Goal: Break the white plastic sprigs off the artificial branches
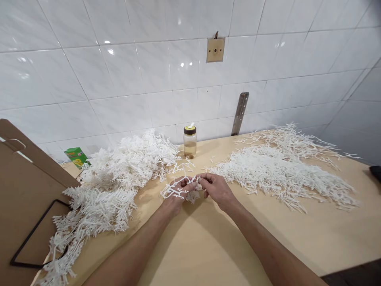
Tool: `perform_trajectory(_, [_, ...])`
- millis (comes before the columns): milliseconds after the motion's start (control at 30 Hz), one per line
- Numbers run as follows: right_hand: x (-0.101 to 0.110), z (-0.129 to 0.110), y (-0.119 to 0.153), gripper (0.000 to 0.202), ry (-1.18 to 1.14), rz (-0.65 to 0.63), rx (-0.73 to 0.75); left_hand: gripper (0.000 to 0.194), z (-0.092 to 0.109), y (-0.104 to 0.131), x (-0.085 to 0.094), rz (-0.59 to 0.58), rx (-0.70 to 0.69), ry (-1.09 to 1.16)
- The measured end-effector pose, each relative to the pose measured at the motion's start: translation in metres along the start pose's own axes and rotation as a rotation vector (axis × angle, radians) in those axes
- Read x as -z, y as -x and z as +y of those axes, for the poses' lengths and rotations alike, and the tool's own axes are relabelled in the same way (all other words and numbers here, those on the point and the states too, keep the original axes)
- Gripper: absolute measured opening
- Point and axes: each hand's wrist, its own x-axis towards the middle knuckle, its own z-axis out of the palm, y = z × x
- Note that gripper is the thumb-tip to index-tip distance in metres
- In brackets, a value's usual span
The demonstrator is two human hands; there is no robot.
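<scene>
In the middle of the table, my left hand point(178, 190) is closed on a white branched plastic sprig point(170, 191), whose thin forked twigs stick out over the fingers. My right hand point(216, 187) meets it from the right, thumb and fingertips pinched at the sprig's end. More white twigs show just beyond and under the hands, partly hidden by them. To the left lies a tall heap of white sprigs point(125, 167). A flatter pile of white sprigs point(276, 171) spreads out on the right.
A jar point(189, 145) with a dark lid and pale liquid stands behind the hands near the tiled wall. A cardboard box point(26, 206) and a green packet point(76, 157) are at left. A metal strip point(240, 113) leans on the wall behind the wooden table point(208, 242).
</scene>
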Motion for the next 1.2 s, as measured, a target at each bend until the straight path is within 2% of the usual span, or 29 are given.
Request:
perform_trajectory(133, [0.003,-0.001,0.002,0.029,0.148,0.009,0.037,0.04,0.005,0.002,-0.001,0.032,0.117,-0.053])
perform_trajectory(233, [0.007,0.001,0.001,0.028,0.311,0.049,0.181,0.042,0.009,0.002,0.0,0.057,0.14,-0.04])
perform_trajectory(333, [0.009,0.003,0.001,0.023,0.465,0.101,0.359,0.043,0.012,0.002,0.0,0.034,0.174,-0.017])
perform_trajectory(467, [0.01,0.001,0.001,0.021,0.538,0.095,0.459,0.042,0.017,0.003,0.001,-0.002,0.239,-0.003])
perform_trajectory(667, [0.009,0.003,0.001,0.018,0.625,0.08,0.504,0.037,0.015,0.004,0.002,-0.014,0.201,-0.066])
perform_trajectory(867, [0.007,0.006,0.001,0.02,0.746,0.093,0.55,0.038,0.008,0.005,0.004,0.013,0.09,-0.324])
perform_trajectory(933, [0.013,0.008,-0.004,0.021,0.815,0.166,0.524,0.036,0.007,0.008,0.002,0.025,0.081,-0.343])
perform_trajectory(1067, [0.033,0.016,-0.017,0.018,0.88,0.364,0.33,0.038,0.004,0.01,-0.003,-0.007,0.048,-0.246])
perform_trajectory(1133, [0.04,0.017,-0.018,0.015,0.808,0.36,0.245,0.039,0.002,0.009,-0.004,-0.002,0.036,-0.207])
perform_trajectory(1200, [0.04,0.014,-0.015,0.018,0.646,0.246,0.164,0.039,0.0,0.007,-0.003,0.008,0.007,-0.188])
